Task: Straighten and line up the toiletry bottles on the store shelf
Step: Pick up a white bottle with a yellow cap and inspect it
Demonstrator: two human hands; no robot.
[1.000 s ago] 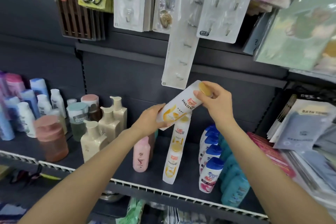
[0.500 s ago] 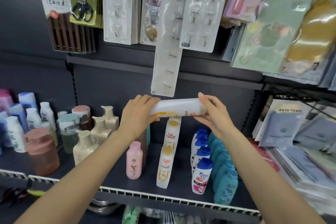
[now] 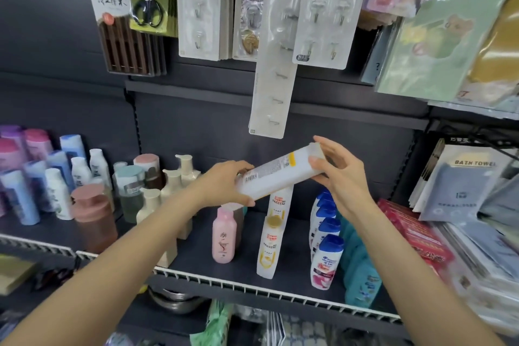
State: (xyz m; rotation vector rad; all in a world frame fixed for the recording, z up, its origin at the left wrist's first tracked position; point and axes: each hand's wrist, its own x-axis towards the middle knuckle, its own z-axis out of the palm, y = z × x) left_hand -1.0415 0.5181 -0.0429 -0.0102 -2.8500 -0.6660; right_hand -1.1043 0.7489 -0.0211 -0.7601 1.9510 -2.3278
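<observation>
Both hands hold white bottle (image 3: 276, 175) crosswise above shelf (image 3: 196, 250): left hand (image 3: 229, 184) grips base, right hand (image 3: 338, 170) pinches raised cap end.

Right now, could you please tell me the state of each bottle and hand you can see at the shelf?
white bottle: off the shelf, lying slanted, back label showing
left hand: grips its lower end
right hand: holds its upper end
Pantene row: upright on the shelf
pink bottle: upright, alone
blue-capped row: upright, lined up
teal row: upright
</observation>
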